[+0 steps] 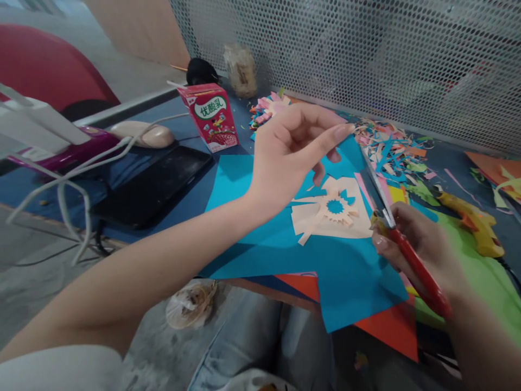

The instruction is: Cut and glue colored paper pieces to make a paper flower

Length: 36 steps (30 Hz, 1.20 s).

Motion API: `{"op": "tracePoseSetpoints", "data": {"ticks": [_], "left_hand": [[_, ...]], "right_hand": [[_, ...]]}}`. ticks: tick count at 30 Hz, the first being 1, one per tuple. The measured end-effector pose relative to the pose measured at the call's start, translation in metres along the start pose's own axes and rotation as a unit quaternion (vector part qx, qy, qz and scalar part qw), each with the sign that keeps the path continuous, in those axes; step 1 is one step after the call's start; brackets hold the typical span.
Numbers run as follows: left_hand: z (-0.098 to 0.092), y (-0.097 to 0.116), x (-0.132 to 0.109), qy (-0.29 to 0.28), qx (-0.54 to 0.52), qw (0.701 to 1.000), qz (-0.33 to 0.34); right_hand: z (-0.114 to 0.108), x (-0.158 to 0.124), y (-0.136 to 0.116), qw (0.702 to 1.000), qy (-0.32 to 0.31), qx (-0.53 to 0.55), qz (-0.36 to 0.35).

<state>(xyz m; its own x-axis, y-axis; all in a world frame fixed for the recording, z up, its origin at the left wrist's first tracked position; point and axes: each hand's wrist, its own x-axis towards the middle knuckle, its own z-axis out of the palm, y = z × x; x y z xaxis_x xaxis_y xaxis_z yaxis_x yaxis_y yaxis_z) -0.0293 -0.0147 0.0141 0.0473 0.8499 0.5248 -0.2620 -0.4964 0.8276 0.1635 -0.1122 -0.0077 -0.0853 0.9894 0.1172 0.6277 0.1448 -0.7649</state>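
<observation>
My left hand (287, 149) is raised over the table, thumb and fingertips pinched on the top of a small blue paper piece (350, 155). In my right hand (427, 239) is a pair of scissors (417, 269) with red handles, its blades pointing up and away beside that piece. Whether the blades touch the paper I cannot tell. Below my hands lies a large blue sheet (260, 247). On it rests a cream paper cutout (303, 220) with a toothed round opening and narrow strips around it.
Paper scraps (393, 149) are heaped against the mesh screen (366, 60). To the right lie a yellow glue gun (476, 222) and green paper (468, 260). A red drink carton (214, 119), a black phone (154, 187) and white cables (63, 190) occupy the left.
</observation>
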Motion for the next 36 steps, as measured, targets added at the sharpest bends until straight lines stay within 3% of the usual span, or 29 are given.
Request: {"op": "tracePoseSetpoints", "data": {"ticks": [5,14,21,29,36], "left_hand": [[0.0,0.001,0.0,-0.001,0.004,1.0,-0.009],[-0.001,-0.003,0.004,-0.007,-0.049,0.997,0.057],[-0.002,-0.001,-0.001,-0.062,-0.065,0.993,0.073],[-0.001,-0.001,-0.003,-0.018,0.019,0.999,0.027],[-0.001,-0.003,-0.004,-0.024,0.006,0.998,0.053]], "right_hand": [[0.001,-0.001,-0.001,1.0,0.002,0.012,0.003],[0.004,-0.003,-0.01,0.999,0.011,0.022,0.04],[0.005,-0.004,-0.019,0.997,0.035,0.036,0.055],[0.002,-0.003,-0.019,0.995,0.024,0.054,0.082],[0.002,-0.003,-0.02,0.995,0.023,0.056,0.077]]}}
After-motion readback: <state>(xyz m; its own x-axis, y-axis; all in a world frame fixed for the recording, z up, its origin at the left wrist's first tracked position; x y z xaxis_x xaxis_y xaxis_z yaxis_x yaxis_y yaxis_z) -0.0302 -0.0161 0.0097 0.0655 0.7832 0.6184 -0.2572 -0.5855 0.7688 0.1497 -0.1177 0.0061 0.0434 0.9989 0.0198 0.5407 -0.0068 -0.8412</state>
